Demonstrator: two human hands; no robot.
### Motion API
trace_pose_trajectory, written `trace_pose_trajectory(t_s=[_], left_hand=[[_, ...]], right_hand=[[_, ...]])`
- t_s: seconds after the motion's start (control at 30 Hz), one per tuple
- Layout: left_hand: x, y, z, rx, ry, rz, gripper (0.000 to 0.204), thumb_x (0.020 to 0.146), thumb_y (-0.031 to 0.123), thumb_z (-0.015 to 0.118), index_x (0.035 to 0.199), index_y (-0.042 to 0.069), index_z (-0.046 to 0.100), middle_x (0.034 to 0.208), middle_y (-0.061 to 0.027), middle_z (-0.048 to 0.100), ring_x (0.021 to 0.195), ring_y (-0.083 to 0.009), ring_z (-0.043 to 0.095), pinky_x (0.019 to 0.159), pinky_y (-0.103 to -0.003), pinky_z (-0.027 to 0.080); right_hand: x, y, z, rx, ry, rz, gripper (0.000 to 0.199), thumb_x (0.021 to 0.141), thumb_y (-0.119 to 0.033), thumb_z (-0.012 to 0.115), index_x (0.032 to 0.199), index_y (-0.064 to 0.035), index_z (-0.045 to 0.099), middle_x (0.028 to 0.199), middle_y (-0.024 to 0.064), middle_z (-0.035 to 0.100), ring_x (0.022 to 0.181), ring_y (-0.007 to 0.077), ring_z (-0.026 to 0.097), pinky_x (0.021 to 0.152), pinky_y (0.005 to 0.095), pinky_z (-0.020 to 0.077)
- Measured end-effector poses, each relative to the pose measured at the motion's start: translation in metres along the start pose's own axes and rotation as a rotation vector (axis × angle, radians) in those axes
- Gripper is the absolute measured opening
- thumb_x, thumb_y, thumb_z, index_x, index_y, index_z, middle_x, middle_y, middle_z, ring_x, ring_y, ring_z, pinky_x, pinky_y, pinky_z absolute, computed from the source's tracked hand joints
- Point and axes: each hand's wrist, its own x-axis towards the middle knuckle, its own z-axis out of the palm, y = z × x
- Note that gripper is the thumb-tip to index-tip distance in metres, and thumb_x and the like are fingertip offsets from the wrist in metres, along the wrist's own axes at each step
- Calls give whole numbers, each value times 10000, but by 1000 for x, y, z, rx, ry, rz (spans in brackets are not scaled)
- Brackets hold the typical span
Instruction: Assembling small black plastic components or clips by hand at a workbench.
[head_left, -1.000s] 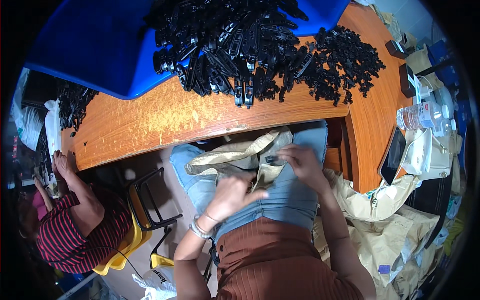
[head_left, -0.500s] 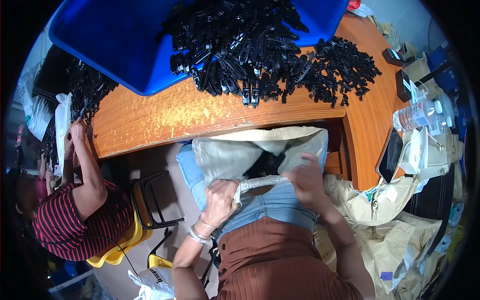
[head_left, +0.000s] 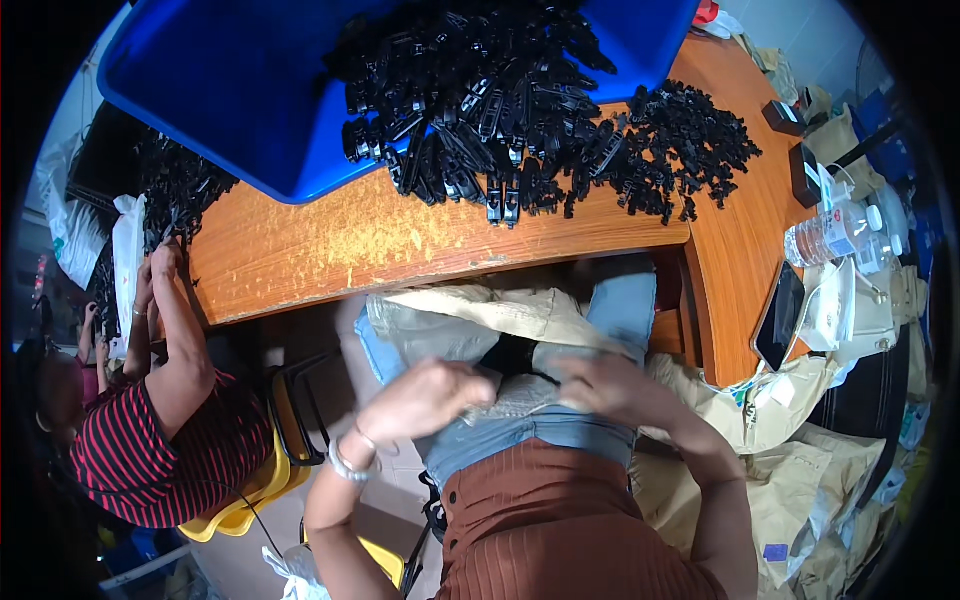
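Here both hands grip the beige bag on the lap: left hand at 8 o'clock, right hand at 4; spreading its mouth evenly seems wise.

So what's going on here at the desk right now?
A seated person holds a beige bag open on their lap, left hand and right hand both gripping its near edge. On the wooden table ahead, a heap of black plastic parts spills off a blue tray. To the left, a co-worker in a striped shirt handles more black parts.
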Motion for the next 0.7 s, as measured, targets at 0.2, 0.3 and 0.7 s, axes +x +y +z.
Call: trace_pose_trajectory(t_s=[0.2, 0.3, 0.7], left_hand=[[53, -39, 40, 294, -221, 159, 412, 761, 281, 685, 1124, 99, 619, 1115, -125, 609, 967, -280, 594, 843, -326, 468], [37, -56, 81, 344, -511, 28, 550, 710, 194, 693, 1234, 112, 547, 1225, -122, 553, 1100, -298, 534, 957, -348, 414], [123, -141, 46, -61, 155, -184, 556, 862, 401, 570, 1247, 8, 482, 1192, -213, 560, 961, -310, 593, 842, -387, 463]], right_hand=[[75, 97, -6, 440, 204, 475, 449, 938, -364, 474, 1008, 78, 521, 783, 147, 590, 495, 181, 599, 470, 264, 471], [82, 197, 1, 471, 335, 712, 464, 925, -350, 460, 1012, 101, 529, 802, 178, 608, 482, 215, 622, 410, 291, 476], [91, 172, 11, 433, 424, 167, 254, 889, -130, 513, 858, 93, 631, 770, 149, 667, 768, 213, 677, 631, 285, 529]])
